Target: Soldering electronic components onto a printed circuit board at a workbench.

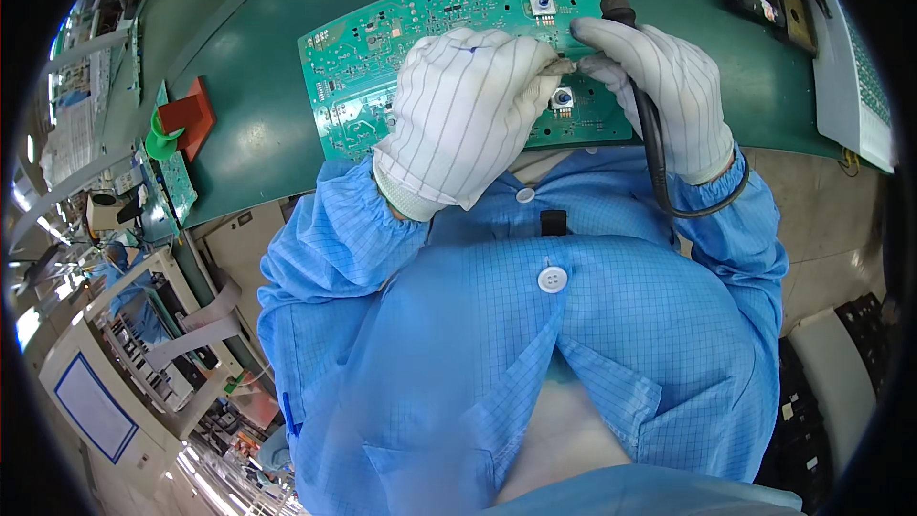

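The gloved left hand (468,115) is lying curled on the green circuit board (382,38) while the right hand (659,86) is gripping a soldering iron (616,5) over it.

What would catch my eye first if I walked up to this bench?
Two white striped gloves meet over a long green circuit board on the dark green bench top. The right hand grips a black-handled soldering iron; the left hand rests on the board. Below, a blue checked coat fills the view.

The left hand (468,115) in its striped glove covers the middle of the green circuit board (382,48), hiding the parts beneath. The soldering iron (616,5) tip vanishes behind the right hand (659,86); its handle runs off the top edge. Board components are too small to identify.
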`<control>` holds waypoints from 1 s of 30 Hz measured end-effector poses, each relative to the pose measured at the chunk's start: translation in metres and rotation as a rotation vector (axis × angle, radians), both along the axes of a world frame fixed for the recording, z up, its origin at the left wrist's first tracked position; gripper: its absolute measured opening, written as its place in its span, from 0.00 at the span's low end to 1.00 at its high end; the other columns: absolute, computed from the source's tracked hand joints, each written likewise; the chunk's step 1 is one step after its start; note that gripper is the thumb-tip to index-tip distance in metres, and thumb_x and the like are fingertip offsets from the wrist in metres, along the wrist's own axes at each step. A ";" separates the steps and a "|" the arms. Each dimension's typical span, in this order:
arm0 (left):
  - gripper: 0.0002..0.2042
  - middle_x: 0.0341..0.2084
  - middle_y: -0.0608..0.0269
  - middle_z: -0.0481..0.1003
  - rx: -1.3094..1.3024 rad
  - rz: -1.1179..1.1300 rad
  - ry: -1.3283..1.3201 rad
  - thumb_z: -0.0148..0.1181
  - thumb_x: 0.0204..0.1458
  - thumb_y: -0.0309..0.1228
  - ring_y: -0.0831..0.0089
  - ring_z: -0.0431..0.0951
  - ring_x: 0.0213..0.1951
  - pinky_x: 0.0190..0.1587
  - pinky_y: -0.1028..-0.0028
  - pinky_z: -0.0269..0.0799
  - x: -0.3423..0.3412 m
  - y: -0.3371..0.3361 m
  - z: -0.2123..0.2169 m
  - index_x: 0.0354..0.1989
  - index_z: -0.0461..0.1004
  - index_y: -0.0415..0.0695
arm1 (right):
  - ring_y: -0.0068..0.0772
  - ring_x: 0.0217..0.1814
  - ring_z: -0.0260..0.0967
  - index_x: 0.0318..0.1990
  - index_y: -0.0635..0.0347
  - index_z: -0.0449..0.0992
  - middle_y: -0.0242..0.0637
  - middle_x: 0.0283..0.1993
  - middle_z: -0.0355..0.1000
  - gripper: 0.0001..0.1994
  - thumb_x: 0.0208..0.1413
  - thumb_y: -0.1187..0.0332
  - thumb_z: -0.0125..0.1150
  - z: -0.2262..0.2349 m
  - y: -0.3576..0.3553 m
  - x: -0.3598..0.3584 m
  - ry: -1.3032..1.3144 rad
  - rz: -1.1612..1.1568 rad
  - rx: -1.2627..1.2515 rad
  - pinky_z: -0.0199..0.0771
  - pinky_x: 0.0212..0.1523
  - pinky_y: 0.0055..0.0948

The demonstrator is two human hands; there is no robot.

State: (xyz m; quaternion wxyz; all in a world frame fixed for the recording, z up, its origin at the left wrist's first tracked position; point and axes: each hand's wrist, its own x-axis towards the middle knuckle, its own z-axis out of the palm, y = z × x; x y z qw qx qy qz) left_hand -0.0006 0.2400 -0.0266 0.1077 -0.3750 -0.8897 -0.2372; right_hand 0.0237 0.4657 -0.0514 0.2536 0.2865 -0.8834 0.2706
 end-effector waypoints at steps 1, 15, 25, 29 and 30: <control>0.08 0.26 0.62 0.77 -0.010 -0.001 -0.031 0.63 0.54 0.38 0.61 0.78 0.33 0.38 0.62 0.72 0.002 0.000 0.001 0.34 0.76 0.49 | 0.37 0.35 0.77 0.46 0.58 0.80 0.36 0.41 0.80 0.16 0.48 0.72 0.73 0.004 0.000 0.001 -0.040 0.007 0.022 0.76 0.35 0.32; 0.06 0.25 0.56 0.78 0.345 0.069 -0.293 0.65 0.53 0.31 0.57 0.78 0.29 0.33 0.65 0.74 0.007 0.002 0.002 0.33 0.78 0.41 | 0.39 0.30 0.74 0.47 0.57 0.79 0.36 0.35 0.76 0.16 0.48 0.74 0.70 0.010 0.004 0.007 -0.057 0.071 0.046 0.71 0.30 0.35; 0.07 0.22 0.57 0.76 0.187 0.098 -0.309 0.66 0.50 0.31 0.57 0.77 0.28 0.32 0.63 0.73 0.009 0.001 0.012 0.29 0.76 0.41 | 0.36 0.32 0.71 0.51 0.54 0.77 0.32 0.32 0.71 0.19 0.49 0.67 0.66 0.012 0.014 0.004 0.072 0.129 0.360 0.70 0.35 0.36; 0.07 0.23 0.59 0.76 0.192 0.124 -0.266 0.67 0.50 0.31 0.59 0.77 0.28 0.32 0.64 0.73 0.013 0.001 0.011 0.29 0.76 0.42 | 0.36 0.33 0.71 0.51 0.52 0.76 0.31 0.32 0.71 0.20 0.47 0.68 0.66 0.012 0.013 0.001 0.105 0.127 0.380 0.69 0.33 0.36; 0.07 0.23 0.59 0.77 0.209 0.156 -0.283 0.67 0.50 0.31 0.59 0.77 0.28 0.32 0.64 0.73 0.015 0.003 0.013 0.28 0.76 0.43 | 0.36 0.33 0.71 0.51 0.52 0.76 0.31 0.32 0.71 0.20 0.47 0.68 0.66 0.012 0.013 0.001 0.104 0.127 0.377 0.69 0.33 0.36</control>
